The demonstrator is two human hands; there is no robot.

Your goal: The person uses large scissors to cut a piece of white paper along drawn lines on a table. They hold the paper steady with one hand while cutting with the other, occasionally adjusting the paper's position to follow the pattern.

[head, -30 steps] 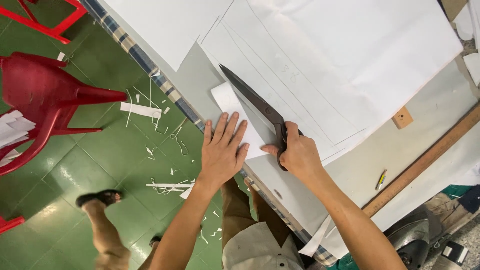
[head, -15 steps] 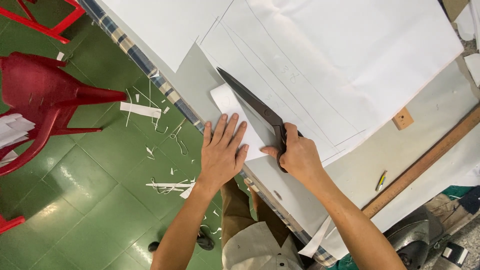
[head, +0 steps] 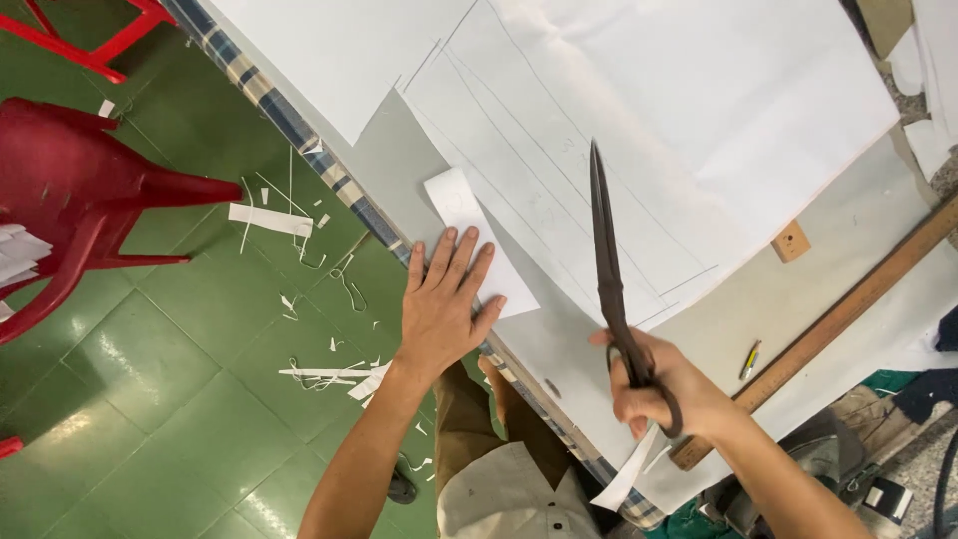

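head: scissors (head: 606, 269) point up-frame (lengthwise)

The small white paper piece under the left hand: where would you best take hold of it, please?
Probably the far corner of the small white paper piece, from the far side: it lies flat, the left hand covers its near end, and that corner is bare.

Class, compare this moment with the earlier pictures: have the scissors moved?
Yes. The scissors have lifted off the white sheet's near edge and swung nearer the wooden ruler, held in the right hand.
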